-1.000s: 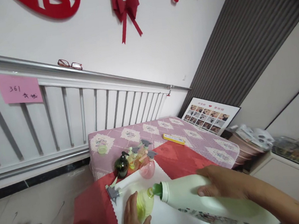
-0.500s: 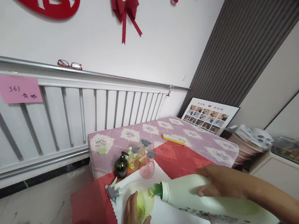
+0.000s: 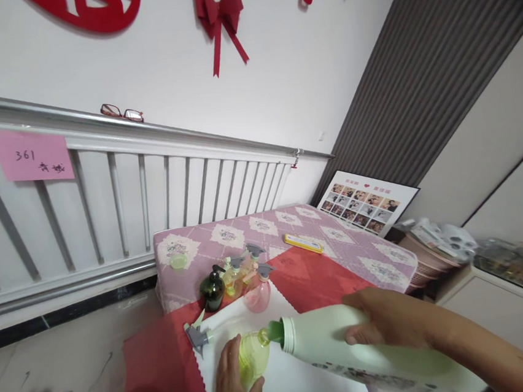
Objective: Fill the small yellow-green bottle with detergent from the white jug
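Observation:
My left hand (image 3: 236, 383) is wrapped round a small yellow-green spray bottle (image 3: 254, 358), which has no sprayer on it and leans toward the right. In my right hand (image 3: 379, 320) lies a big pale green detergent bottle (image 3: 330, 337), tipped nearly level. Its green spout (image 3: 275, 331) meets the small bottle's neck; I cannot make out the liquid between them. A grey trigger sprayer head (image 3: 197, 336) rests at the left edge of the white sheet (image 3: 302, 380). Behind stand a pink spray bottle (image 3: 258, 295), a dark green pump bottle (image 3: 213, 290) and yellowish bottles (image 3: 233, 280).
A red cloth (image 3: 315, 274) lies under the white sheet on a purple patterned cover (image 3: 264, 226). Farther back are a yellow box (image 3: 303, 243) and a pale green cap (image 3: 178, 262). A white railing (image 3: 126, 190) runs along the wall, and a photo board (image 3: 368, 201) leans at the right.

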`<control>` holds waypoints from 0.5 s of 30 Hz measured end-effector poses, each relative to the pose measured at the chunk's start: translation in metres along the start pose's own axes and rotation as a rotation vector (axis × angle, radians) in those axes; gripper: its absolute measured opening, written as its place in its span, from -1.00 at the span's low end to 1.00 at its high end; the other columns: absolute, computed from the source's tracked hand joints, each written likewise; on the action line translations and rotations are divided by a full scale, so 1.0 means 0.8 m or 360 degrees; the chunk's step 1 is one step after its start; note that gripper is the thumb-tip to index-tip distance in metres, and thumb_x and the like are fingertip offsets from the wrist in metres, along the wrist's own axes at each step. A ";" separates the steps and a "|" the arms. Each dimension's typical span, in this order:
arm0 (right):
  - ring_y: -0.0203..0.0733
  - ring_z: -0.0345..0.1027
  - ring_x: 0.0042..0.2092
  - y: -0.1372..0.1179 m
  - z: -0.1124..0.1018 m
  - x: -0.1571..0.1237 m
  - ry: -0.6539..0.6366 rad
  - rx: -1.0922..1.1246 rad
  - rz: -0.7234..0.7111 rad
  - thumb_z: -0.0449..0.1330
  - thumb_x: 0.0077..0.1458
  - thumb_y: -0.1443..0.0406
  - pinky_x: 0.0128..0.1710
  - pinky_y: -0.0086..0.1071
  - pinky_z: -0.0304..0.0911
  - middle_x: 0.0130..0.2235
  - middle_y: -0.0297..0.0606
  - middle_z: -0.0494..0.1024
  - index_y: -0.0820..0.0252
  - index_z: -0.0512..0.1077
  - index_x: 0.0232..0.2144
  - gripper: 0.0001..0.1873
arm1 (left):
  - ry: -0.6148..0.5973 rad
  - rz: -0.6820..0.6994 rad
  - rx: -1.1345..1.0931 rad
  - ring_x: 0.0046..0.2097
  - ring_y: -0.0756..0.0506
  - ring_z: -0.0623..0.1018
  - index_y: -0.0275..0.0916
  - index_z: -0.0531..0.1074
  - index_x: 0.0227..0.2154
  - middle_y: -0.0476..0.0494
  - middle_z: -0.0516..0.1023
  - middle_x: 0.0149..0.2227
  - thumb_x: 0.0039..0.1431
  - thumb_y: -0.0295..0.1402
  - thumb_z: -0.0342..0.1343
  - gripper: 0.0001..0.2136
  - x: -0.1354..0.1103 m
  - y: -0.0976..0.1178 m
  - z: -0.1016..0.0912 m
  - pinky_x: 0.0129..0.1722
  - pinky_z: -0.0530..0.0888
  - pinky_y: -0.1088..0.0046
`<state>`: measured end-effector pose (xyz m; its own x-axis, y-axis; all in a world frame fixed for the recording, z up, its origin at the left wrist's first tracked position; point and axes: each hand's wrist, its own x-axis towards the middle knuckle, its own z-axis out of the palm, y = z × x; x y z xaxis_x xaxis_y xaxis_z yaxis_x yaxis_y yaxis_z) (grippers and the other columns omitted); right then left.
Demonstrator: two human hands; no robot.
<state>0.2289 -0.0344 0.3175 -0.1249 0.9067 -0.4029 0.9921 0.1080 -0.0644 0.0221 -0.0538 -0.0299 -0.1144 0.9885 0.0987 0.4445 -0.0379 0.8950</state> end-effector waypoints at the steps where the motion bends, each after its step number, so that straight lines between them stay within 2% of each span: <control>1: 0.07 0.49 -0.21 0.002 0.001 0.001 0.0006 0.0001 -0.0003 0.24 -0.05 0.10 -0.29 -0.22 0.24 -0.22 -0.19 0.64 0.09 0.50 -0.33 -0.75 | 0.0001 0.0003 -0.0004 0.31 -0.17 0.23 -0.22 0.03 0.22 -0.24 0.24 0.27 -0.10 -0.42 0.04 -0.28 0.000 0.000 0.000 0.35 0.15 0.26; 8: 0.11 0.49 -0.18 0.004 0.003 -0.001 0.0048 -0.0014 -0.0039 0.26 -0.05 0.07 -0.27 -0.20 0.25 -0.19 -0.14 0.64 0.09 0.51 -0.29 -0.70 | -0.0030 -0.0026 0.0052 0.32 -0.17 0.22 -0.21 0.03 0.23 -0.23 0.24 0.29 -0.11 -0.40 0.06 -0.26 0.000 -0.001 0.000 0.35 0.15 0.29; 15: 0.10 0.49 -0.21 0.011 0.006 0.001 0.0048 -0.0032 -0.0033 0.25 -0.05 0.04 -0.32 -0.22 0.26 -0.22 -0.17 0.63 0.07 0.51 -0.34 -0.71 | -0.0070 -0.0007 0.0121 0.33 -0.20 0.22 -0.32 0.04 0.25 -0.29 0.23 0.30 -0.08 -0.37 0.06 -0.26 0.001 0.000 -0.003 0.34 0.18 0.26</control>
<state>0.2373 -0.0349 0.3119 -0.1455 0.9159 -0.3741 0.9894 0.1351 -0.0540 0.0198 -0.0531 -0.0290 -0.0780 0.9942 0.0739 0.5103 -0.0238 0.8597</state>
